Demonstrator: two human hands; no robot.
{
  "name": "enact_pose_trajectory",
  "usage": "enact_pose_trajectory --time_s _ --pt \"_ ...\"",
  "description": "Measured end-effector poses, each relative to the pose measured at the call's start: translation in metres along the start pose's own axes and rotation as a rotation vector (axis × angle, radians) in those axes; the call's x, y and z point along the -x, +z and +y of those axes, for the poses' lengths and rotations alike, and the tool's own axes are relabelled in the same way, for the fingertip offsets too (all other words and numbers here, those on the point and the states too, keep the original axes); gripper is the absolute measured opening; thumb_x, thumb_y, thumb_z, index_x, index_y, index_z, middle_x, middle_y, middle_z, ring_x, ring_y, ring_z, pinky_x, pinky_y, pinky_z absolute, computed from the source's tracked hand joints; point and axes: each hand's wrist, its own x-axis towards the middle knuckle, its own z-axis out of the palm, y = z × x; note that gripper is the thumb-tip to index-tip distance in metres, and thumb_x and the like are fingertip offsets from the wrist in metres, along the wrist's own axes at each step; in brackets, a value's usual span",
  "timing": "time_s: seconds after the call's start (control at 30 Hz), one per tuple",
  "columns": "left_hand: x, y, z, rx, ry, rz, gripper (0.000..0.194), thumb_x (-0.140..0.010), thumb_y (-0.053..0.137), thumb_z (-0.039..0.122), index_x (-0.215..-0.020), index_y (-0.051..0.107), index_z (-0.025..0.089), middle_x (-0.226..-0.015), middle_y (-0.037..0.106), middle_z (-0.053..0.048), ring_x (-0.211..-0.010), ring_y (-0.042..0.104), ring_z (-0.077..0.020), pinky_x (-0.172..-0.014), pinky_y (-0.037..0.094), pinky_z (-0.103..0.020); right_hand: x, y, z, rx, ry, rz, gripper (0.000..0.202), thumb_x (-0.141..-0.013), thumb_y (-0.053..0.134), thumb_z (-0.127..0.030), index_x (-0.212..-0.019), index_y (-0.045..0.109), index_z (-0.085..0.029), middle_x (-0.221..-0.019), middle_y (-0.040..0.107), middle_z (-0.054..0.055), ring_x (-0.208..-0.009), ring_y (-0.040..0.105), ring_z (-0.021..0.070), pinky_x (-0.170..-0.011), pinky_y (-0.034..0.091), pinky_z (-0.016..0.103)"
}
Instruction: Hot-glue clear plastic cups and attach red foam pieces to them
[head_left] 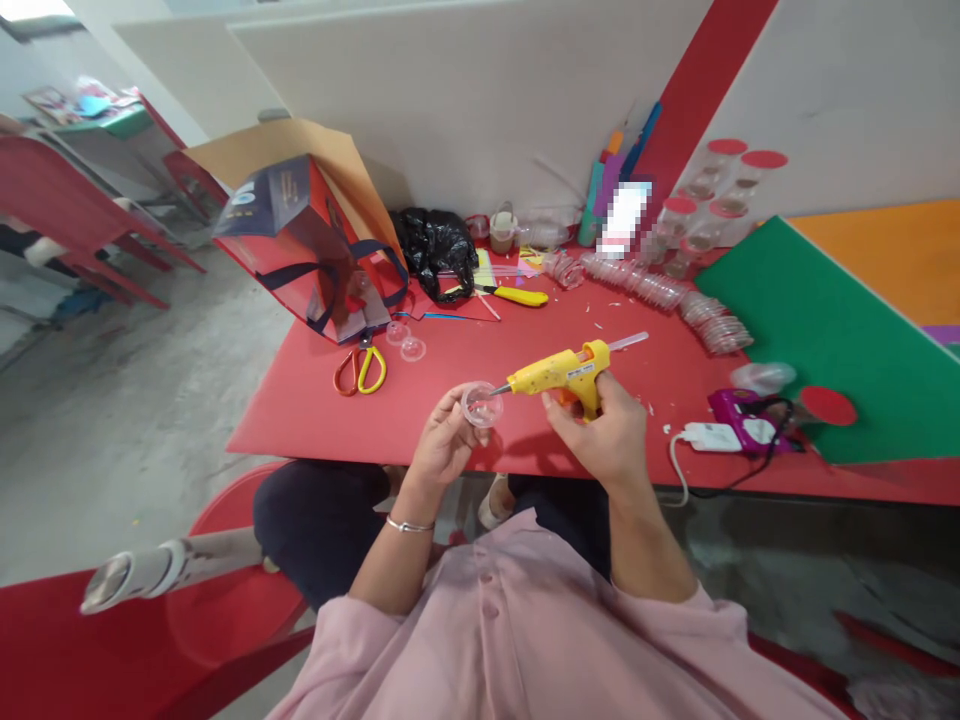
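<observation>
We list as seen:
- Glue gun point(555, 371): smooth plastic, slight sheen; nozzle point(500, 389), metal; glue stick point(630, 341), translucent, smooth.
- Cup point(482, 405): clear plastic, glossy.
- Stacked cups point(716, 322): same clear plastic, shiny.
- Scissors point(372, 369): smooth plastic handles.
- Black bag point(435, 245): thin plastic, crinkled, glossy.
- Carrier bag point(281, 205): smooth, apparently paper.
- Tabletop point(300, 420): smooth, mostly matt; we cannot tell its material.
- Bangle point(410, 526): polished metal.
- Shirt point(480, 630): matt cloth.
- Floor point(135, 400): matt, concrete-like.
</observation>
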Motion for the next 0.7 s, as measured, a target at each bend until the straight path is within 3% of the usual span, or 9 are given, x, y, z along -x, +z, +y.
enact_pose_trajectory --time_s 0.3,0.7 --pt "0.004 0.002 0.003 0.092 -0.011 -0.026 0.040 -0.085 0.078 0.043 -0.118 0.070 0.023 -0.106 0.071 -0.007 -0.073 0.065 -0.0129 -0.056 0.055 -0.022 0.007 0.013 -0.010 0.243 -0.318 0.159 0.021 -0.080 0.069 -0.037 -0.081 0.052 -0.024 -0.069 0.061 0.000 -0.059 0.059 0.0176 -0.059 0.045 0.030" --pt "0.006 -0.002 0.005 0.068 -0.033 -0.010 0.044 -0.084 0.078 0.046 -0.118 0.069 0.021 -0.094 0.069 -0.007 -0.069 0.063 -0.0142 -0.056 0.054 -0.024 0.009 0.019 -0.011 0.291 -0.382 0.142 0.017 -0.079 0.066 -0.033 -0.082 0.053 -0.024 -0.069 0.061 0.000 -0.060 0.056 0.0177 -0.059 0.044 0.031"
